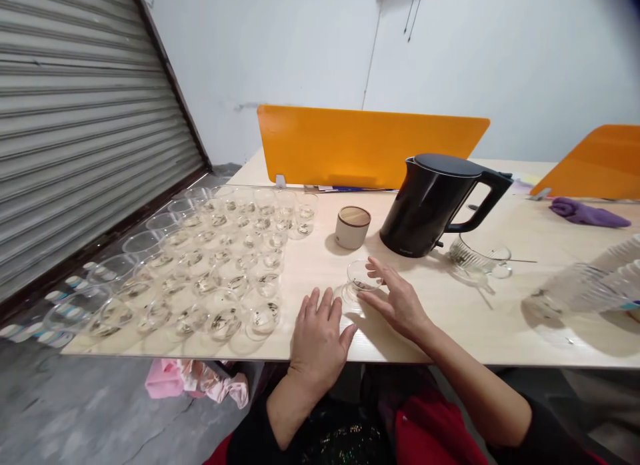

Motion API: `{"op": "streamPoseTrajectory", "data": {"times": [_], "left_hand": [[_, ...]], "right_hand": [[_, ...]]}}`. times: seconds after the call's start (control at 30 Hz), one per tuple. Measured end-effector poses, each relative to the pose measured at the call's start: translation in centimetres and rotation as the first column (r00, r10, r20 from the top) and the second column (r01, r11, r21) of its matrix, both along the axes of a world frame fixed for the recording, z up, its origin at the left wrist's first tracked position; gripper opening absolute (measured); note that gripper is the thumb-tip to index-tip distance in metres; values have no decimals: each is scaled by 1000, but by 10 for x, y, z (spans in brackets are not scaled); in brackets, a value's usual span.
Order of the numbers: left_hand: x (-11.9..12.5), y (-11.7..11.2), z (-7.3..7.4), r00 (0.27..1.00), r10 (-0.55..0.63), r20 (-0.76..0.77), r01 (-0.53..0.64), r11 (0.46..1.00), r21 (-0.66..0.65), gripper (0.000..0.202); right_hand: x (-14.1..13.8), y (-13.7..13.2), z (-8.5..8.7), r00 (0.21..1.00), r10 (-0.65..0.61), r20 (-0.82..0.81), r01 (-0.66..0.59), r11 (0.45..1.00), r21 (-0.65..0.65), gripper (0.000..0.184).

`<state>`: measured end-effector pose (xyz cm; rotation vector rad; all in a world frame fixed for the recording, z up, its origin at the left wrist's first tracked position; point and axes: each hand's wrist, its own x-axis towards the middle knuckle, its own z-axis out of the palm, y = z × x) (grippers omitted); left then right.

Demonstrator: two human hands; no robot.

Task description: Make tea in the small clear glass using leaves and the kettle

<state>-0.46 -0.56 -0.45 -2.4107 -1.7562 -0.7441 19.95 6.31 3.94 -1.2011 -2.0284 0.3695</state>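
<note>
Touching one cup (361, 277) (perhaps empty): right hand (397, 299)

Pale wood table (450, 331) with a black electric kettle (433, 205) sitting lid-down-shut near the middle, handle pointing right. Just left of it there's a small cream canister (353, 228) with a wooden lid. Right of the kettle, a ribbed glass pitcher (473, 257). Two orange dividers (370, 145) stand along the back, a purple cloth (587, 213) lies far right, and a grey roller shutter (75, 118) fills the left wall.
</note>
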Motion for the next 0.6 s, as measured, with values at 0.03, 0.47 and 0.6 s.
{"op": "streamPoseTrajectory", "data": {"times": [0.03,0.47,0.6], "left_hand": [[0,0,0,1000,0,2,0,1000,-1,52],[2,1,-5,999,11,32,-12,1000,19,50],[-1,2,-1,974,-38,222,25,998,62,42]], "right_hand": [[0,0,-1,1000,6,-8,-6,1000,-4,71],[34,-5,11,979,-144,-144,134,988,-76,65],[58,-12,17,922,-298,-248,285,954,-88,52]]}}
